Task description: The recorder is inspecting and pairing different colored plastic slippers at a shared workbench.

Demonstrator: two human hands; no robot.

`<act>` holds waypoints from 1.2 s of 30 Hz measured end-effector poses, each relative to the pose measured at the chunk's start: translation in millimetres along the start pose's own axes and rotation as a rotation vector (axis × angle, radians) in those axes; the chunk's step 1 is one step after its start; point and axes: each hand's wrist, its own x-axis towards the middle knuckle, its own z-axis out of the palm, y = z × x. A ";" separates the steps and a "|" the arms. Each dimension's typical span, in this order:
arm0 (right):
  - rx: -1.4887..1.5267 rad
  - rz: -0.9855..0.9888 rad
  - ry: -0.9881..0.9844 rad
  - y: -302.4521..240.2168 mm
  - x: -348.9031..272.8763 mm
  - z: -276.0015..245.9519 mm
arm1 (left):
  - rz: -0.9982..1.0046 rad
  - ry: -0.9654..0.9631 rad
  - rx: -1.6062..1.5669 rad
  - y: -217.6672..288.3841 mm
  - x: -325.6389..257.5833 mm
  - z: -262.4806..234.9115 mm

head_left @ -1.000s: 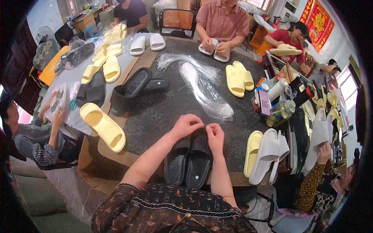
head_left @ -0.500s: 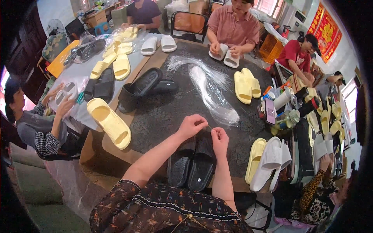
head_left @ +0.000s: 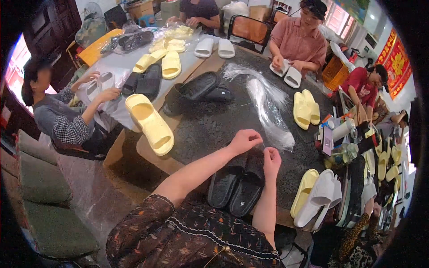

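Slipper pair (head_left: 246, 195) on table (head_left: 196, 138), strands (head_left: 263, 107) behind

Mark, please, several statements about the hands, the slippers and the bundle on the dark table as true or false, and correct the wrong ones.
1. The left hand and right hand are close together, above the black slippers nearest the person. True.
2. Each hand grips a slipper. False: the fingertips pinch what looks like a thin strand.
3. The bundle of clear strands lies under those black slippers. False: it lies beyond the hands, on the tabletop.
4. At the table's right, a white slipper is beside a yellow slipper. True.
5. The co-worker in the pink shirt handles black slippers. False: that pair is white.
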 end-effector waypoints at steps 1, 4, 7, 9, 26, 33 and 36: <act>0.005 0.019 0.009 2.4 0.1 0.6 | 0.027 0.019 -0.004 -1.4 -0.5 0.3; -0.024 0.012 0.002 7.0 0.1 -0.6 | -0.021 0.001 0.050 -2.2 -3.6 -1.4; -0.033 -0.004 0.028 9.0 -4.4 4.9 | -0.027 0.027 0.009 -4.0 -9.5 0.4; -0.092 0.040 0.021 9.1 -6.0 -0.5 | -0.023 0.029 -0.022 -7.3 -7.3 1.4; -0.135 -0.060 0.102 7.9 -2.2 2.5 | 0.015 -0.171 0.039 -11.6 1.5 2.8; -0.055 -0.047 0.193 2.4 -9.9 5.2 | -0.006 -0.095 -0.013 -15.2 -3.5 2.7; -0.044 -0.013 0.186 5.5 -15.2 4.8 | -0.062 -0.113 -0.026 -14.1 -10.4 2.0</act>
